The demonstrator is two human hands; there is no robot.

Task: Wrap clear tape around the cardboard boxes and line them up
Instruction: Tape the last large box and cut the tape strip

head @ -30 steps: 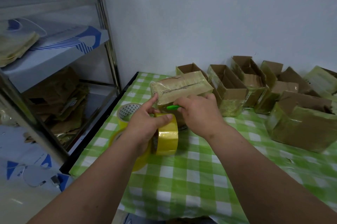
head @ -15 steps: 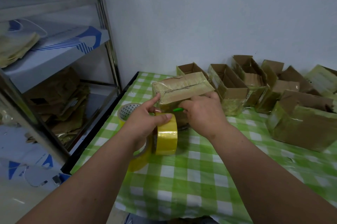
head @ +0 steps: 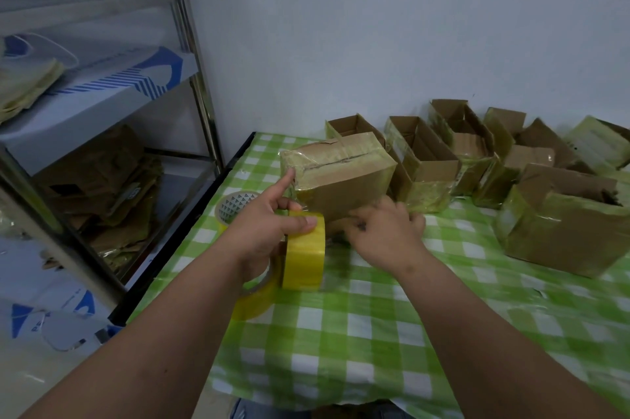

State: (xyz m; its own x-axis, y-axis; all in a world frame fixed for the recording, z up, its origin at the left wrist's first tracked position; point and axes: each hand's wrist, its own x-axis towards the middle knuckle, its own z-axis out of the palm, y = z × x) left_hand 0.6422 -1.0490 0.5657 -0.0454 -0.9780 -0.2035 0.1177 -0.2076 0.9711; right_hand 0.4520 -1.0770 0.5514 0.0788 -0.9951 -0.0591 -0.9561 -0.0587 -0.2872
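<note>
A tape-wrapped cardboard box [head: 344, 176] stands tilted on the green checked table [head: 375, 333]. My left hand [head: 266, 231] grips a yellow roll of tape [head: 303, 253], thumb on its top, and its index finger touches the box's near left corner. My right hand [head: 381, 231] lies low against the box's front bottom edge, fingers stretched to the right; the green tool it held earlier is out of sight. Several taped boxes with open tops [head: 422, 159] stand in a row along the wall.
Two more tape rolls lie at the table's left: one with a patterned core [head: 235, 205], another [head: 250, 304] partly under my left wrist. A larger wrapped box [head: 559, 227] sits at the right. A metal shelf rack [head: 191, 53] with flattened cardboard stands left of the table.
The box has tipped so its brown front face shows. My right hand slid down and right to the box's bottom edge, and the green tool is no longer visible. My left hand stays on the roll.
</note>
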